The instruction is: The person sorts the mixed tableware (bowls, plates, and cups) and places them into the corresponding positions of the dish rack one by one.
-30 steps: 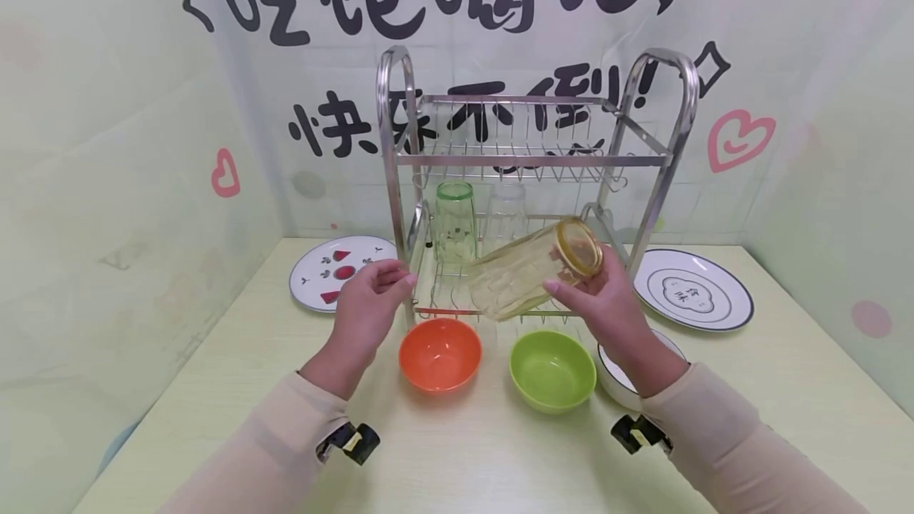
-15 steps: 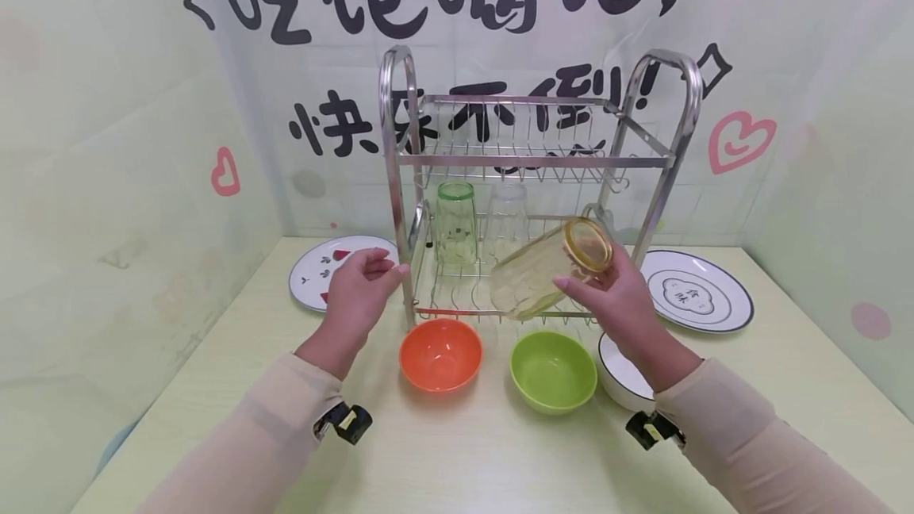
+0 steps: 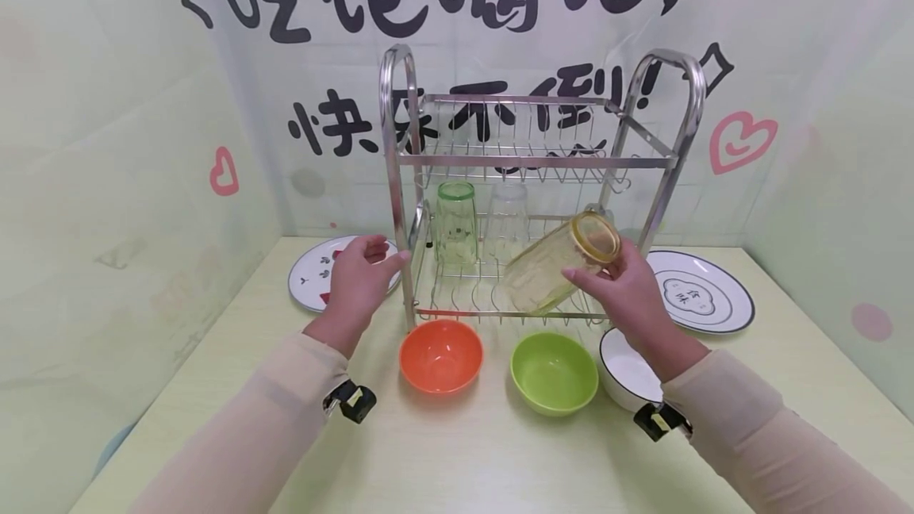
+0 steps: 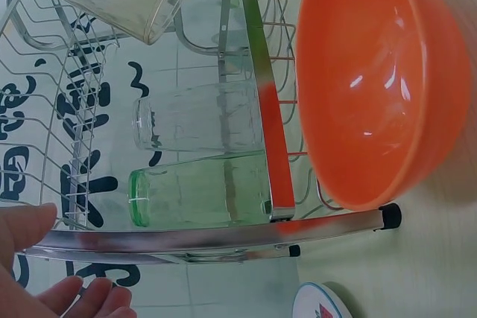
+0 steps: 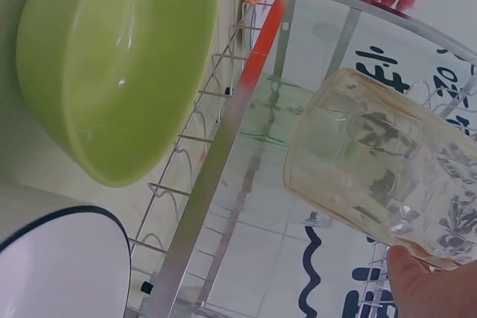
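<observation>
My right hand grips a yellowish ribbed glass by its base end, tilted with the mouth pointing left and down, over the lower shelf of a steel dish rack. In the right wrist view the glass hangs above the rack wires. My left hand hovers beside the rack's left front post with fingers relaxed, holding nothing. An upside-down green glass and a clear glass stand on the lower shelf.
An orange bowl, a green bowl and a white bowl sit in front of the rack. A fruit-pattern plate lies at the left, a white plate at the right. Walls enclose three sides.
My right hand has carried the glass up and to the right, deeper toward the rack's lower shelf. My left hand has drifted slightly back toward the left post.
</observation>
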A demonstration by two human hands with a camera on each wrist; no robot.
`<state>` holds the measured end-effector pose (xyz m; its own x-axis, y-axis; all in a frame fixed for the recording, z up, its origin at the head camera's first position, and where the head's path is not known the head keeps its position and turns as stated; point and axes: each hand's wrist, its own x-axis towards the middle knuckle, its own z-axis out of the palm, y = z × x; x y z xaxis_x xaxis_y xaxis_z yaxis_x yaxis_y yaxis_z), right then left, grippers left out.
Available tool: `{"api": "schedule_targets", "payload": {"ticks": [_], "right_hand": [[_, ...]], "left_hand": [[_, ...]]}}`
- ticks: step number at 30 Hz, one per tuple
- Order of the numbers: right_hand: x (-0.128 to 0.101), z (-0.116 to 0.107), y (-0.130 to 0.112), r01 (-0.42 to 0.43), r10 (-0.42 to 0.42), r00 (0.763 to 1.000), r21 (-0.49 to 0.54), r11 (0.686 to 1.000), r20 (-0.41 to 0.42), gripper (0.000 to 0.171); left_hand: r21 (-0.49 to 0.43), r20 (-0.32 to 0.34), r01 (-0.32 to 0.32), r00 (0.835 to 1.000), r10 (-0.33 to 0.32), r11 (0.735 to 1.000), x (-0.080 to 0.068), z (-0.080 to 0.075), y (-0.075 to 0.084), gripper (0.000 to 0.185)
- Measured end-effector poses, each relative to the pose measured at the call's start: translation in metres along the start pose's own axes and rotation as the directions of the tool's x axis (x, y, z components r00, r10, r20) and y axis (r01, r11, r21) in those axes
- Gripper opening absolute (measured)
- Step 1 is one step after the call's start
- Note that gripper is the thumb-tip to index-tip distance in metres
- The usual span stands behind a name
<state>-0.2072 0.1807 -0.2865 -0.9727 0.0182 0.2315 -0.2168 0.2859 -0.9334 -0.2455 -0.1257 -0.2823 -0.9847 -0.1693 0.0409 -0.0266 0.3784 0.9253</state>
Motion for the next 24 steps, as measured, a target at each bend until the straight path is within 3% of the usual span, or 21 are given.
{"api": "schedule_targets", "payload": {"ticks": [15, 24], "right_hand": [[0.018, -0.004, 0.004, -0.041, 0.039, 0.997, -0.042, 0.998, -0.06, 0.071], [0.027, -0.002, 0.008, -0.077, 0.07, 0.994, -0.089, 0.993, -0.084, 0.08]], "left_hand": [[0.006, -0.023, -0.012, 1.0, 0.012, 1.0, 0.012, 0.009, 0.009, 0.053], [-0.041, -0.031, -0.061, 0.998, 0.06, 0.997, 0.018, 0.011, 0.009, 0.049]]}}
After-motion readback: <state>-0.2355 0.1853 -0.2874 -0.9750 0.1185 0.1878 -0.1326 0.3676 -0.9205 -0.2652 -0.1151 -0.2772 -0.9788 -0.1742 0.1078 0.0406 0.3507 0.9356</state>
